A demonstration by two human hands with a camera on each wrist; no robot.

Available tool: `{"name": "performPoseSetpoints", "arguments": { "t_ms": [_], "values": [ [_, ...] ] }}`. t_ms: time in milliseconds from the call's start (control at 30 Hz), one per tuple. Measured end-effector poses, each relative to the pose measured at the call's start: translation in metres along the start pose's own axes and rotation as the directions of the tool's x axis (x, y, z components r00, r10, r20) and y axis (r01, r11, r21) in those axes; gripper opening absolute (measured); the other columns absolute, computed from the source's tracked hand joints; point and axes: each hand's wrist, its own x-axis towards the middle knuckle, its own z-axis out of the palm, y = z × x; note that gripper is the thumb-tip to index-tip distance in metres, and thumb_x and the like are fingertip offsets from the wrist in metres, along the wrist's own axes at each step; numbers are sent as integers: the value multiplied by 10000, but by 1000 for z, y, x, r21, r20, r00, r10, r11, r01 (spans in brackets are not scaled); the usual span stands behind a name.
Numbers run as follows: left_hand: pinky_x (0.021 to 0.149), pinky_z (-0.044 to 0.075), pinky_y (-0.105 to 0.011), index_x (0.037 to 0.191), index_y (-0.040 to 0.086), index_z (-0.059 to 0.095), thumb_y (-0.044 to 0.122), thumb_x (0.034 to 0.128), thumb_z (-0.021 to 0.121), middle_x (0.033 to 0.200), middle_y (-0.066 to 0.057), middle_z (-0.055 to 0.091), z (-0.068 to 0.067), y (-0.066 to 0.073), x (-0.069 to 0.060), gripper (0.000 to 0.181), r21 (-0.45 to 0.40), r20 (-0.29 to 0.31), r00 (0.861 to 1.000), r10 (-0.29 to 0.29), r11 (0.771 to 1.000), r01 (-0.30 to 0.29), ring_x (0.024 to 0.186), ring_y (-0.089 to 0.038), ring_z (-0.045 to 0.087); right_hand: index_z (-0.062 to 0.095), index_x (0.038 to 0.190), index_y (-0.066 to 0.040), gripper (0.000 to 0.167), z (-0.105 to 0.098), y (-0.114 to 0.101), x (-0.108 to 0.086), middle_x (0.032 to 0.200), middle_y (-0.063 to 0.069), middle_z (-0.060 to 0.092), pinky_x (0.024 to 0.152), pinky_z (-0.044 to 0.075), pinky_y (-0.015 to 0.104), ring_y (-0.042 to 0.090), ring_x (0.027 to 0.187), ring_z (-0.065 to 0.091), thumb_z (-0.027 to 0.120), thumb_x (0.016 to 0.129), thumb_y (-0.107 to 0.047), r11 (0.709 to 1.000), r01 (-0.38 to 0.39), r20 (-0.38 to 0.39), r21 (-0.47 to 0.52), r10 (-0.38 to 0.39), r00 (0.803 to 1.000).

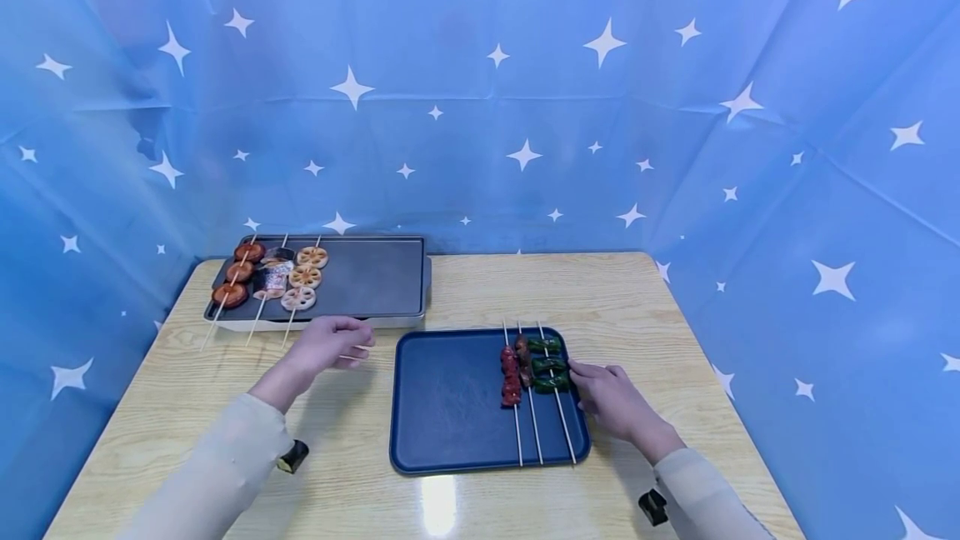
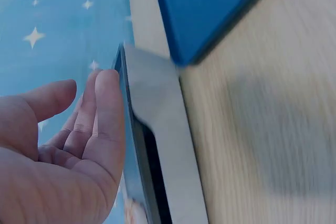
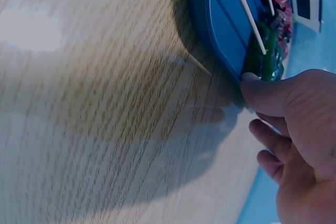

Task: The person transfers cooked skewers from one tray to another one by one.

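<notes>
A dark blue tray [image 1: 450, 407] lies on the table. On its right side rest skewers of red meat pieces [image 1: 511, 377], brown pieces [image 1: 524, 361] and green peppers [image 1: 551, 365]. My right hand [image 1: 611, 398] is at the tray's right rim beside the peppers, its thumb [image 3: 262, 93] by the rim and the other fingers loosely bent. The index fingertip is partly hidden. My left hand [image 1: 330, 348] hovers between the tray and the grey griddle [image 1: 367, 277], holding nothing; its fingers [image 2: 107, 103] are extended and the thumb stands apart.
At the griddle's left lie skewers of round brown slices [image 1: 240, 272], a dark-skinned fish-like piece [image 1: 272, 277] and lotus root slices [image 1: 305, 277], their sticks jutting over the front edge. A blue star-patterned curtain [image 1: 480, 148] surrounds the wooden table [image 1: 540, 290].
</notes>
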Motion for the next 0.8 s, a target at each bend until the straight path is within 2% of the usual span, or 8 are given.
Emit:
{"name": "performPoseSetpoints", "arguments": {
  "t_ms": [267,467,633,800],
  "values": [
    [822,610,-337,1302,-40,549,288,993,562,1137,-148,702,-39,-2,-9,451,52,-59,998,-6,999,9,875,-92,691,616,1279,11,483,0,0,0,1418,153,544,949,451,519,298,1255,564,754,828,-94,1000,0,0,0,0,1000],
    [819,609,-317,1350,-63,495,317,1002,541,1145,-110,696,-64,-11,-19,517,63,-102,995,-19,998,26,875,-56,680,615,1279,14,483,-1,0,-1,1415,158,546,948,455,518,308,1262,558,752,832,-107,1000,13,0,-6,-13,1000],
    [797,611,-294,1378,-87,449,348,1012,512,1192,-159,675,-78,-20,-27,573,81,-131,991,-40,995,51,896,-68,688,617,1281,1,509,-3,4,0,1412,162,547,969,451,541,334,1270,545,767,823,-162,1000,16,3,-12,-16,1000],
    [789,610,-275,1393,-80,441,329,1019,498,1254,-202,641,-85,-29,-34,557,90,-140,989,-56,994,69,885,-41,682,603,1307,-25,565,-7,8,1,1410,160,549,986,439,549,345,1287,526,783,812,-231,1000,-3,30,-24,3,1000]
  ]
}}
